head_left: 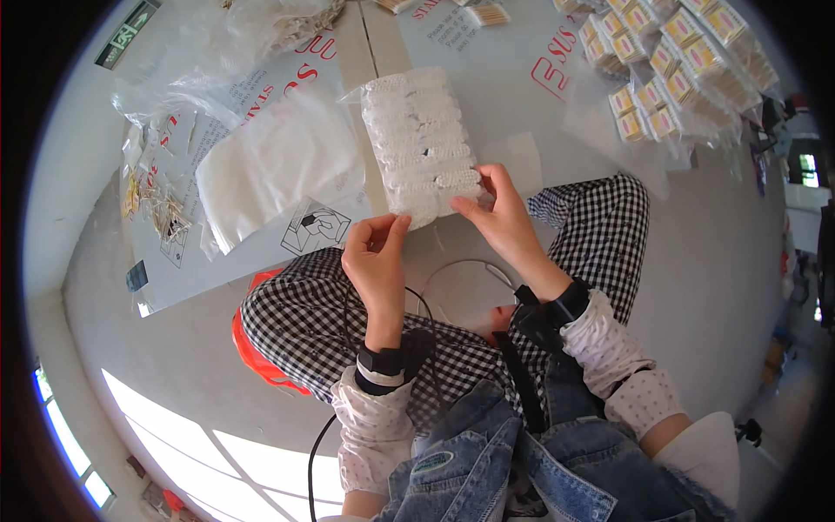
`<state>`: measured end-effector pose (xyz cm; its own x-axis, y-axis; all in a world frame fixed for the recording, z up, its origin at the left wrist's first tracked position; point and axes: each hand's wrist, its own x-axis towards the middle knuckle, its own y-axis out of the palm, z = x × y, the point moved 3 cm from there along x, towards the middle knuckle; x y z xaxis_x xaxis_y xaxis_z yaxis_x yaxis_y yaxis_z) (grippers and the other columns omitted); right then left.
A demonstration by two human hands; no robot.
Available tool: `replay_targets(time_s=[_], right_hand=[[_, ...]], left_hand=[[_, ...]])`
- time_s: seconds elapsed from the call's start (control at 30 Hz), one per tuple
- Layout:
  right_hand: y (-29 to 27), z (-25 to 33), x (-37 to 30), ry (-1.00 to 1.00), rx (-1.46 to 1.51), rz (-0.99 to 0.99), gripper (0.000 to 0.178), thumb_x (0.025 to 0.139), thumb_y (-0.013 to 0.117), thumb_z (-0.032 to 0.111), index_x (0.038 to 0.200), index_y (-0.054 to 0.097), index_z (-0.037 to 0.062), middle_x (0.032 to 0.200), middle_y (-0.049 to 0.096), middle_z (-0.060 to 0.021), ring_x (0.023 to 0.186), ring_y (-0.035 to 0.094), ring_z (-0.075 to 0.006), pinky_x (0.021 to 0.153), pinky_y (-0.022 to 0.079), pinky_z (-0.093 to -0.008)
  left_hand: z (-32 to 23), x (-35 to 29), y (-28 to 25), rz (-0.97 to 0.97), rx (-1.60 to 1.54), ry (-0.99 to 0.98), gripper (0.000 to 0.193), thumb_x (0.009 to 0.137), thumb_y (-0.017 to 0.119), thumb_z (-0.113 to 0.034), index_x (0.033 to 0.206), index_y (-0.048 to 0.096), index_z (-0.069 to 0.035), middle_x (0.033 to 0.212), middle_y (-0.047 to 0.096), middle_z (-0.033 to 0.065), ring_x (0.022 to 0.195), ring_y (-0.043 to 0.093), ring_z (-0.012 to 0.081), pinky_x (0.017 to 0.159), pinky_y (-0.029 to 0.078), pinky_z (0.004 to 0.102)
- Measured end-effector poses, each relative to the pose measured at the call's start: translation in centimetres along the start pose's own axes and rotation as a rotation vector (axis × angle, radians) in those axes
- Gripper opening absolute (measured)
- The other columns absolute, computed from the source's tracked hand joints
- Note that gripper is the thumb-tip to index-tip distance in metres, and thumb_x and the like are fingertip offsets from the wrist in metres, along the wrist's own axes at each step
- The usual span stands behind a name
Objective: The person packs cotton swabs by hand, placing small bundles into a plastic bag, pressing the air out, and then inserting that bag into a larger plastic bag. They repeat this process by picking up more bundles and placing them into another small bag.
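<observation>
A clear bag packed with several rows of white cotton swabs [422,143] lies on the near part of the grey table, its swab heads facing up. At the bag's near left corner, my left hand [376,261] pinches the edge with thumb and fingertips. My right hand [509,224] grips the near right corner, thumb on top and fingers along the side. Whatever lies under the bag is hidden.
A stack of flat clear plastic bags [278,165] lies left of the pack. Loose swabs [165,213] are scattered farther left, below crumpled plastic [209,61]. Bagged swab packs with yellow labels [674,74] pile up at the far right. A black cable [315,452] runs by my left arm.
</observation>
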<state>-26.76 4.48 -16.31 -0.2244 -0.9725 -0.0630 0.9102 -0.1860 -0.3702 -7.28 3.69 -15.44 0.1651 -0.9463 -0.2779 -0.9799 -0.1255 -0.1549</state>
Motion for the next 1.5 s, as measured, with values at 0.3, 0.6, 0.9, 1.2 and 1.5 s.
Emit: replay_targets(time_s=[0.3,0.6,0.9,1.2,1.5], right_hand=[[0.0,0.3,0.3,0.037,-0.013,0.02,0.047,0.083,0.078,0.015,0.116,0.046,0.0018,0.099,0.057,-0.0071,0.092,0.055,-0.0139,0.077,0.049,-0.0292],[0.9,0.3,-0.1,-0.015,0.043,-0.021,0.064,0.079,0.08,0.024,0.121,0.042,-0.0057,0.114,0.056,-0.02,0.105,0.059,-0.0281,0.088,0.048,-0.0367],[1.1,-0.4,0.3,-0.028,-0.082,-0.07,0.067,0.081,0.078,0.028,0.125,0.039,-0.0038,0.119,0.054,-0.0216,0.108,0.057,-0.032,0.087,0.048,-0.0384],[-0.3,4.9,-0.6,-0.641,-0.561,-0.157,0.058,0.081,0.067,0.004,0.135,0.046,0.0066,0.128,0.054,-0.0141,0.112,0.056,-0.0336,0.093,0.047,-0.0416],[2.0,4.6,-2.0,-0.869,-0.663,0.068,0.033,0.073,0.068,-0.001,0.105,0.07,0.0065,0.117,0.062,-0.0064,0.109,0.058,-0.0272,0.091,0.05,-0.039]], left_hand=[[-0.3,-0.1,1.3,-0.126,-0.005,0.111,0.033,0.078,0.084,-0.016,0.089,0.057,0.0,0.08,0.057,-0.0001,0.069,0.052,0.0075,0.065,0.046,0.0215],[0.0,0.9,2.4,-0.048,0.156,0.112,0.044,0.074,0.086,-0.022,0.086,0.048,-0.004,0.077,0.045,-0.0005,0.067,0.041,0.0098,0.06,0.039,0.0249],[0.2,2.4,1.0,0.125,0.142,0.136,0.04,0.076,0.085,-0.021,0.088,0.051,-0.002,0.076,0.049,-0.0009,0.068,0.045,0.01,0.062,0.043,0.0262],[1.0,1.1,-1.9,0.303,0.046,0.107,0.021,0.082,0.075,-0.007,0.099,0.066,0.003,0.089,0.068,0.0062,0.08,0.064,0.0108,0.072,0.051,0.0242],[-1.4,0.9,-1.9,0.119,0.324,0.669,0.006,0.083,0.066,-0.001,0.089,0.068,0.0,0.084,0.062,0.0131,0.072,0.062,0.0325,0.064,0.05,0.0365]])
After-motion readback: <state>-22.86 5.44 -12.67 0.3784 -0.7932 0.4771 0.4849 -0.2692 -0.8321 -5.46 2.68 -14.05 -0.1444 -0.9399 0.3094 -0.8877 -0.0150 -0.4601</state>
